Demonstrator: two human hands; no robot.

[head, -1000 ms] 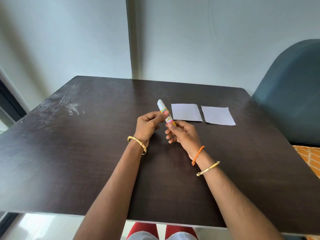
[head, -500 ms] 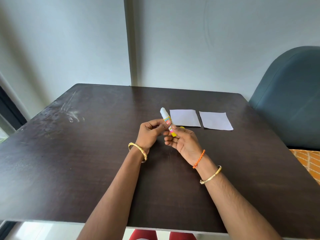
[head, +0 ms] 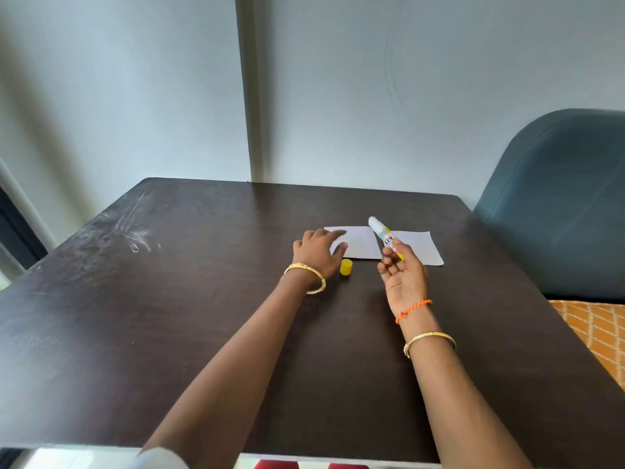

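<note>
My right hand (head: 404,277) pinches the lower end of a white glue stick (head: 382,232) with a coloured label, holding it tilted up and to the left above the table. The stick's yellow cap (head: 346,267) stands on the dark table (head: 169,316) between my hands. My left hand (head: 318,253) lies palm down with straight fingers, its fingertips on the left sheet of white paper (head: 360,243). A second white sheet (head: 421,247) lies just right of it, partly behind the glue stick and my right hand.
A teal padded chair (head: 561,204) stands at the table's right side, with an orange patterned cushion (head: 595,326) below it. A pale wall runs behind the table's far edge. Scuff marks (head: 135,235) show on the table's far left.
The yellow cap has come off the glue stick and now stands on the table. My left hand let go of the stick and moved onto the left sheet. My right hand carried the stick rightward.
</note>
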